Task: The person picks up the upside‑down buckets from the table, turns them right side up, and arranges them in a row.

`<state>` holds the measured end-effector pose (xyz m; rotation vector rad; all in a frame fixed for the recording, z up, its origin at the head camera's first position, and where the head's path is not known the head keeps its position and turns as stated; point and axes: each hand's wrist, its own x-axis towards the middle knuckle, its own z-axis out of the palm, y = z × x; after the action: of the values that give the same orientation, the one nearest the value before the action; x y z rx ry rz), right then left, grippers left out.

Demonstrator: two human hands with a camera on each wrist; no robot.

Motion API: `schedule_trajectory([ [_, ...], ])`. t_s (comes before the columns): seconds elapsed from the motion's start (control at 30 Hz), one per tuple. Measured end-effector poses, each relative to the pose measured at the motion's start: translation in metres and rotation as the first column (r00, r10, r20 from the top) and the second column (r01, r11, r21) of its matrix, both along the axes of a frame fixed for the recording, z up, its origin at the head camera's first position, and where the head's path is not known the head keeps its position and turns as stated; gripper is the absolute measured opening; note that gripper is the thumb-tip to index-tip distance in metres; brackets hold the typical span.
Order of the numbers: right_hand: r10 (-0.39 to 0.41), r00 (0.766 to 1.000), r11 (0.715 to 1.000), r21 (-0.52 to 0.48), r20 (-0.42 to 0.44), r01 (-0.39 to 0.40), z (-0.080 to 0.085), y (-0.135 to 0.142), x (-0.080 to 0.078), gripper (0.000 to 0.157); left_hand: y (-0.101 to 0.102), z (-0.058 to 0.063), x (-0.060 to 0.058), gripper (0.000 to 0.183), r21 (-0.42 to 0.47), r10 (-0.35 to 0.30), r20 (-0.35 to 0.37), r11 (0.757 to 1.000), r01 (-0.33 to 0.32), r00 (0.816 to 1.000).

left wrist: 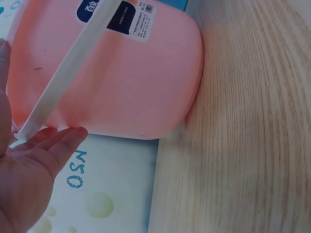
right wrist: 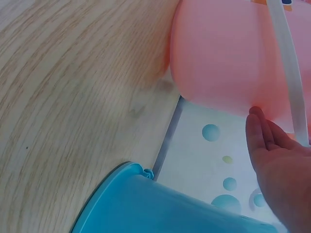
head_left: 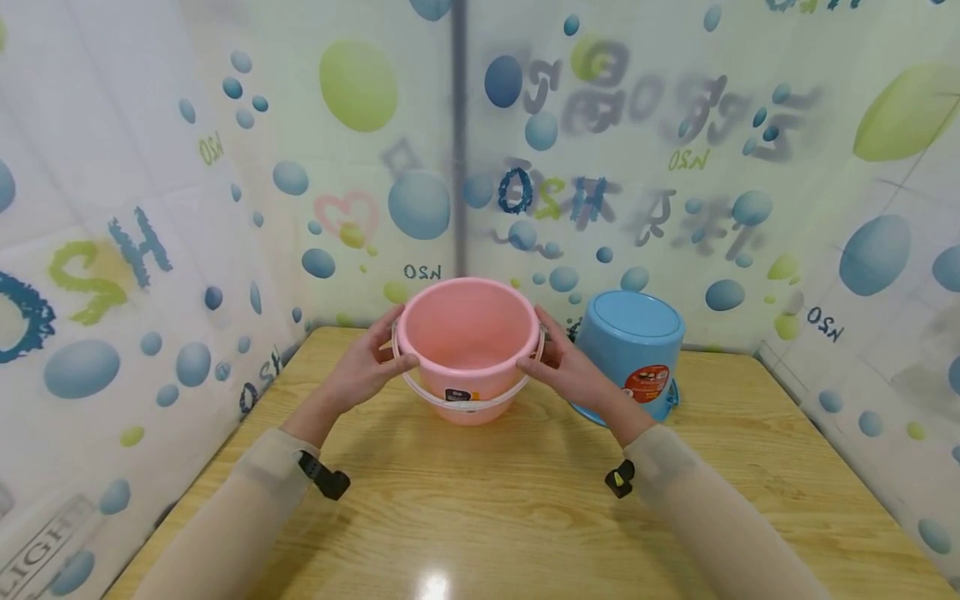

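Pale sleeves [head_left: 236, 508]: nearest, slanting inward from both lower corners, each with a black wrist strap [head_left: 324, 477] at its cuff.
Surface [head_left: 480, 492]: wood-grained, bare between the forearms, with glare near its front.
Left grip [head_left: 356, 368]: clamped on the pink bucket's left side, thumb at the front of the rim, fingers behind along the wall.
Right grip [head_left: 576, 377]: mirrors it on the right side, also clamped, thumb forward, fingers on the wall just under the rim.
White handle [head_left: 465, 406]: hangs down across the bucket's front, below the rim; its ends run in by the two hands.
Pink bucket [head_left: 471, 350]: directly between the hands, neither one nearer; mouth up, its long axis roughly vertical, so the hold lies crosswise near the top with the base below. Whether the base rests on the surface or is just off it, I cannot tell.
Balance: with the hands facing across the rim, any shift would likely depend on both pressing evenly.
Blue bucket [head_left: 611, 350]: upside down to the right, rim on the surface, apart from the pink one; partly behind the right forearm, and so nearer the right grip.
Printed sheet [head_left: 300, 117]: behind everything, with blue and green drops.
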<state>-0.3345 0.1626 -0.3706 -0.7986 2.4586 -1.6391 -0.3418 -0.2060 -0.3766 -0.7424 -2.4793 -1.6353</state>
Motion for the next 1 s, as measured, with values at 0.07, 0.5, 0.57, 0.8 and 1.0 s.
schedule_trajectory([
  [0.07,-0.016,1.000,1.000,0.009,0.005,0.016,-0.001,-0.001,-0.002,0.091,0.001,0.000,0.000,0.091,-0.008,0.013,0.007,1.000,-0.013,1.000],
  [0.5,-0.072,0.996,0.997,-0.022,0.053,0.073,-0.003,-0.010,-0.017,0.083,0.007,0.005,-0.005,0.094,-0.063,0.093,0.048,0.994,-0.090,0.994],
  [0.57,-0.073,0.996,0.997,-0.034,0.053,0.075,-0.004,-0.012,-0.020,0.083,0.006,0.005,-0.007,0.094,-0.061,0.104,0.062,0.993,-0.100,0.993],
  [0.8,-0.093,0.995,0.996,-0.016,0.037,0.093,-0.001,-0.019,-0.027,0.082,0.004,0.002,-0.016,0.090,-0.032,0.121,0.087,0.992,-0.119,0.989],
  [1.0,-0.134,0.988,0.991,-0.004,0.071,0.134,-0.001,-0.024,-0.036,0.081,0.003,0.001,-0.026,0.089,-0.008,0.109,0.097,0.994,-0.108,0.989],
])
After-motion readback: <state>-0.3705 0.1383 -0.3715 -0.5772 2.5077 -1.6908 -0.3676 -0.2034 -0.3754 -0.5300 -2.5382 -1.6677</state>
